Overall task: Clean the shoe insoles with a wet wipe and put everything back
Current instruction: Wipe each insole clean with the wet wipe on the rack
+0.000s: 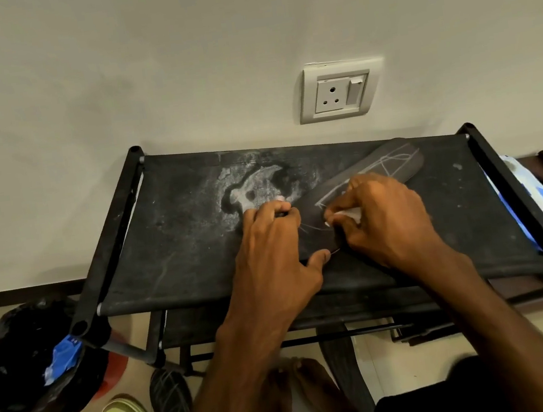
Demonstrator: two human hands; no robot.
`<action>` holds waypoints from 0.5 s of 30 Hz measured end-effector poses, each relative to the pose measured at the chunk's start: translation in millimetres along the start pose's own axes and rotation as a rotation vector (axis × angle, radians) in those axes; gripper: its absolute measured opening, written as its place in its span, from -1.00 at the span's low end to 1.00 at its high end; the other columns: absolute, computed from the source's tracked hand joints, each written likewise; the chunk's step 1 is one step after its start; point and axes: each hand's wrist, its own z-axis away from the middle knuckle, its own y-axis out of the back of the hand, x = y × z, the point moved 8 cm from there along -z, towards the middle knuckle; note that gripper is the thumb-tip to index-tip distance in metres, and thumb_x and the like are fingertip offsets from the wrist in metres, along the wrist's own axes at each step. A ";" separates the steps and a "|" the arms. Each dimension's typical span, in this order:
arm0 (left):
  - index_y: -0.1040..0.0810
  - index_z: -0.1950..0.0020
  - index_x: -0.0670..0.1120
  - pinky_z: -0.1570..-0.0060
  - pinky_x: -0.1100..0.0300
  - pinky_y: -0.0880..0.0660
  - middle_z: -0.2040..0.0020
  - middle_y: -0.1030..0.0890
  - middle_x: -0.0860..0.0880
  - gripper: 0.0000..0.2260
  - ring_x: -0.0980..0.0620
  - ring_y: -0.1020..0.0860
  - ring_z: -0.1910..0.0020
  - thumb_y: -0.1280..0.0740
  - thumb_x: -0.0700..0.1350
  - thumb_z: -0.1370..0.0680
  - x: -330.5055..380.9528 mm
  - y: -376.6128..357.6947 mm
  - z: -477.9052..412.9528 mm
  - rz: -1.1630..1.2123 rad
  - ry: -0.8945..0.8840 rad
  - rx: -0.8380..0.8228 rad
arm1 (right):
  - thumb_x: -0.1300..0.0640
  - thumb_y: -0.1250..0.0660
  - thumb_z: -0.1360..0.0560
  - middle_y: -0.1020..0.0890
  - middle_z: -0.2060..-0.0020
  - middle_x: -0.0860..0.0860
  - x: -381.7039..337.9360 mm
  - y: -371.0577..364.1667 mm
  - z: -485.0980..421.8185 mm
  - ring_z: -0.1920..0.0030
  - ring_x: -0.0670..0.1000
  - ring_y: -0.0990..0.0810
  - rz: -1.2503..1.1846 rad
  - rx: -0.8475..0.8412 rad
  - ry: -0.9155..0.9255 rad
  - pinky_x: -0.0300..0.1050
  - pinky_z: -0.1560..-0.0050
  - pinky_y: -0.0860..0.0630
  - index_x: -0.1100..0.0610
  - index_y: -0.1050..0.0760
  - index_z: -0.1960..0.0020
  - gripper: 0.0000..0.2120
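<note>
Bare feet point(297, 385) stand on the floor below both forearms, which reach up to the shoe rack's top shelf point(172, 253), a black fabric sheet stretched in a frame. On it a dark insole point(392, 160) lies aslant, its far end toward the back right corner, its near end under the hands. The left hand point(274, 240) holds that near end: fingers curled at its left edge, thumb stretched along the tip. The right hand point(379, 222) pinches a bunched white wet wipe point(345, 214) and presses it onto the insole's surface.

Wiping looks under way, with putting things back not yet begun. Several things could go wrong from here. Fabric gives under pressure, so a hard stroke may sag the shelf and let the insole skid or buckle if the left hand eases. A pale dusty stain point(254, 187) sits just beside the left fingers; a stroke running off the insole's edge would load the wipe with that dirt and smear it back on. With the wipe bunched so small, bare fingertips may drag on the insole instead.
</note>
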 end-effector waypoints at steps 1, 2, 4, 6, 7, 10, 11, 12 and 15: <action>-0.52 -0.36 -0.09 -0.36 0.27 -0.25 -0.43 -0.39 0.05 -0.44 0.06 -0.25 -0.44 -0.51 0.13 -0.46 -0.9 0.8 0.1 -0.005 0.000 0.001 | 0.08 -0.51 -0.49 -0.66 0.03 -0.06 -8.8 -3.7 1.6 0.01 0.00 -0.61 0.007 -0.015 0.046 -0.06 0.11 -0.55 -0.10 -0.74 -0.01 -0.87; -0.52 -0.36 -0.10 -0.35 0.27 -0.25 -0.43 -0.40 0.04 -0.45 0.05 -0.26 -0.44 -0.52 0.10 -0.45 -1.6 1.8 0.2 -0.007 -0.001 0.001 | 0.10 -0.52 -0.48 -0.64 0.07 -0.08 -17.3 -7.4 3.4 0.04 -0.02 -0.59 -0.009 -0.035 0.086 -0.10 0.15 -0.50 -0.09 -0.74 -0.01 -0.86; -0.52 -0.37 -0.12 -0.32 0.31 -0.20 -0.42 -0.42 0.01 -0.46 0.04 -0.27 -0.43 -0.52 0.05 -0.45 -1.5 2.5 0.3 0.000 -0.006 -0.004 | 0.11 -0.53 -0.47 -0.57 0.17 -0.21 -27.8 -13.2 7.3 0.12 -0.10 -0.53 -0.098 -0.096 0.128 -0.14 0.19 -0.44 -0.13 -0.74 0.00 -0.83; -0.51 -0.38 -0.11 -0.32 0.31 -0.18 -0.42 -0.41 0.02 -0.45 0.03 -0.27 -0.43 -0.52 0.06 -0.45 -0.3 2.3 0.0 0.009 -0.003 -0.003 | 0.07 -0.52 -0.47 -0.62 0.16 -0.23 -24.0 -14.4 6.4 0.11 -0.14 -0.57 -0.174 -0.128 0.114 -0.08 0.16 -0.54 -0.18 -0.74 0.03 -0.85; -0.51 -0.38 -0.10 -0.32 0.30 -0.16 -0.43 -0.41 0.03 -0.44 0.04 -0.27 -0.43 -0.52 0.09 -0.45 0.6 1.9 -0.1 0.010 -0.002 -0.003 | 0.04 -0.51 -0.47 -0.67 0.12 -0.22 -15.5 -12.4 3.3 0.08 -0.13 -0.61 -0.174 -0.117 0.078 -0.03 0.11 -0.60 -0.19 -0.73 0.04 -0.87; -0.48 -0.42 -0.07 -0.32 0.30 -0.14 -0.44 -0.39 0.06 -0.40 0.06 -0.26 -0.44 -0.50 0.15 -0.46 1.5 0.3 -0.6 0.003 0.010 -0.003 | 0.02 -0.52 -0.46 -0.73 0.06 -0.18 14.9 -0.9 -6.0 0.03 -0.05 -0.67 -0.096 -0.039 -0.073 0.07 0.01 -0.65 -0.18 -0.74 0.07 -0.90; -0.47 -0.43 -0.07 -0.34 0.28 -0.16 -0.44 -0.39 0.06 -0.39 0.05 -0.26 -0.44 -0.50 0.15 -0.46 1.4 0.2 -0.6 0.000 0.012 -0.006 | 0.03 -0.51 -0.46 -0.73 0.07 -0.16 18.2 1.5 -7.1 0.03 -0.02 -0.68 -0.068 -0.017 -0.089 0.09 0.01 -0.65 -0.16 -0.74 0.07 -0.90; -0.47 -0.42 -0.07 -0.34 0.28 -0.17 -0.44 -0.40 0.06 -0.39 0.05 -0.27 -0.44 -0.50 0.15 -0.46 1.0 0.5 -0.6 -0.005 0.014 -0.008 | 0.05 -0.51 -0.46 -0.73 0.07 -0.14 15.6 1.0 -7.5 0.04 0.00 -0.68 -0.056 -0.015 -0.073 0.09 0.02 -0.65 -0.14 -0.74 0.07 -0.90; -0.48 -0.39 -0.09 -0.27 0.34 -0.11 -0.41 -0.43 0.03 -0.42 0.02 -0.30 -0.42 -0.51 0.11 -0.45 0.1 2.2 -0.4 -0.018 0.007 -0.011 | 0.10 -0.50 -0.47 -0.73 0.06 -0.12 -14.6 -12.5 -2.4 0.04 -0.05 -0.67 -0.130 -0.110 0.067 0.06 0.05 -0.65 -0.10 -0.75 0.04 -0.87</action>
